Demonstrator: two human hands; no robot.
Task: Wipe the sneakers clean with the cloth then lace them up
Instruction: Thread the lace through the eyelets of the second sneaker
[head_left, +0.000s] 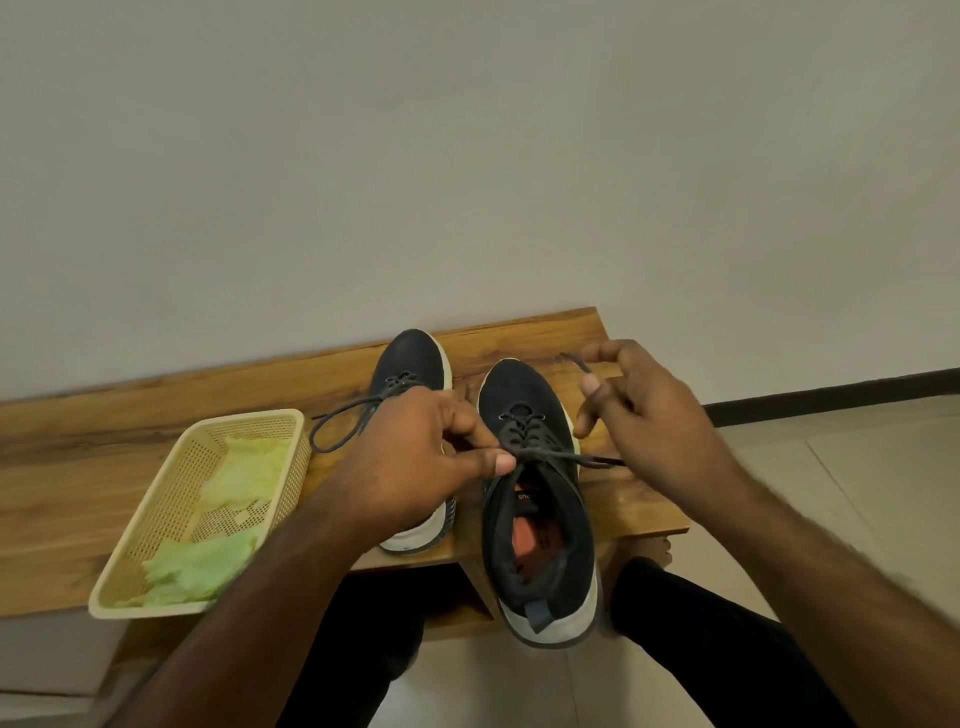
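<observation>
Two dark navy sneakers with white soles stand side by side on a wooden bench (104, 488). The right sneaker (535, 499) hangs its heel over the bench's front edge. Its dark lace (566, 458) is stretched across the tongue opening. My left hand (415, 462) pinches this lace at the top eyelets between thumb and forefinger. My right hand (644, 410) holds the lace's other end, whose tip sticks up past the fingers. The left sneaker (410, 369) is partly hidden behind my left hand; its lace loops out to the left. The light green cloth (208, 561) lies in a basket.
A cream perforated plastic basket (156, 525) sits on the bench to the left of the shoes. A plain wall rises right behind the bench. My legs in dark trousers and a bare foot show below the bench on a tiled floor.
</observation>
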